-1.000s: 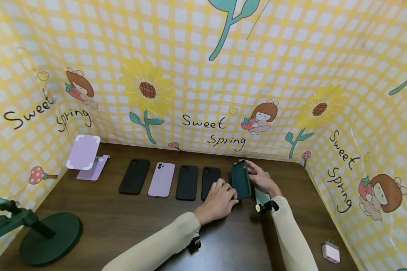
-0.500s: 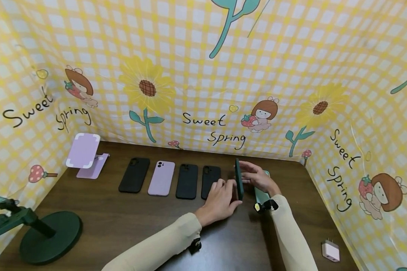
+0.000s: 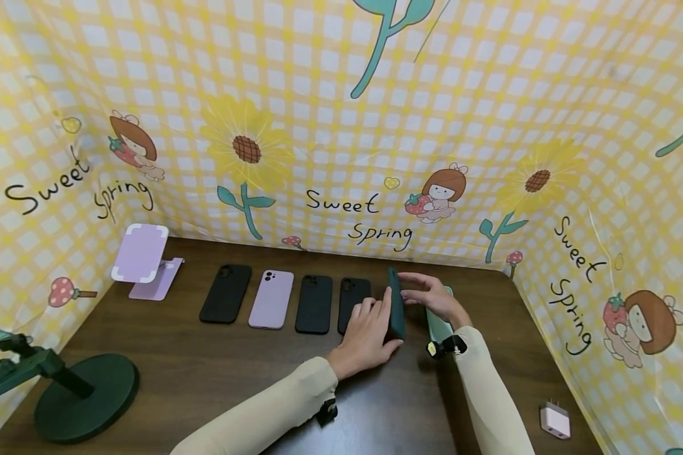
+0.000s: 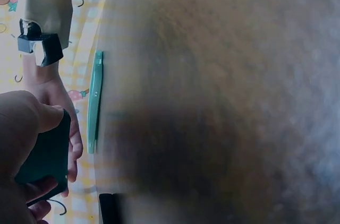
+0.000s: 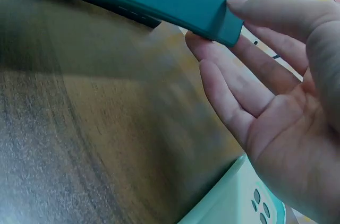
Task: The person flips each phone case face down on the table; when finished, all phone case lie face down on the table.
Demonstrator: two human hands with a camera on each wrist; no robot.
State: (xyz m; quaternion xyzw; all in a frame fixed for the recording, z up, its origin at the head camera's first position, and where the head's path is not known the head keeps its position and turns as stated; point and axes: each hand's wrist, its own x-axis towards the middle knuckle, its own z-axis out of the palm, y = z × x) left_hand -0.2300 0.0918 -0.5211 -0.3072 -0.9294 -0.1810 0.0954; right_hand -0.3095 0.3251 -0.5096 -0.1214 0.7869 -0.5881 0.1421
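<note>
Yellow gingham backdrop [image 3: 341, 95] on three sides, printed with sunflowers and "Sweet Spring". Dark brown wooden table [image 3: 205, 379] below.

Dark green round-based stand [image 3: 85, 397] at near left corner. Lilac phone stand [image 3: 142, 260] at far left.

Row of cases lying flat, left to right: black case [image 3: 225, 294], lilac case [image 3: 271, 299], second black case [image 3: 314, 304], third black case [image 3: 353, 302], partly under left fingers.

Dark green phone case [image 3: 396, 303] at right end of row, tipped up on long edge, seen nearly edge-on from head view; smooth matte teal, camera cutout at far end, rounded corners. Just beside third black case, near mint green case [image 3: 439, 325] lying flat under right wrist.

Left hand [image 3: 370, 335] grips near end of dark green case, thumb on one face, fingers curled round other. Right hand [image 3: 435, 297] at far end, fingers [image 5: 255, 22] long and almost straight, tips touching case corner, palm open.

White charger plug [image 3: 554, 422] at near right corner, well apart.

No containers in view.
</note>
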